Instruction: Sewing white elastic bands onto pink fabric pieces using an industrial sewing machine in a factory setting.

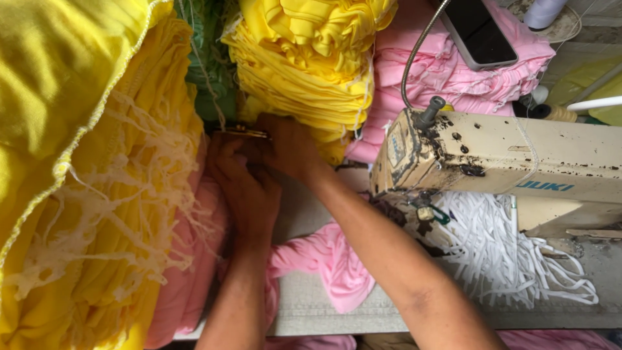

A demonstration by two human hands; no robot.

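Together, my left hand (245,188) and right hand (285,146) pinch small metal scissors (243,132) beside the yellow fabric stack (304,71), left of the sewing machine (505,162).

Two hands are in the middle, the left hand (249,194) and the right hand (288,146), pressed together over one small metal tool (245,132). One cream sewing machine (492,168) sits at the right. One phone (478,31) lies far right, on one pile of pink cloth (453,74). One thread spool (543,11) stands in the far corner. Two yellow stacks: one far yellow stack (304,65), one near yellow stack (97,227) at the left. One heap of white strips (512,259). One loose pink piece (337,266) lies on the table (311,304).
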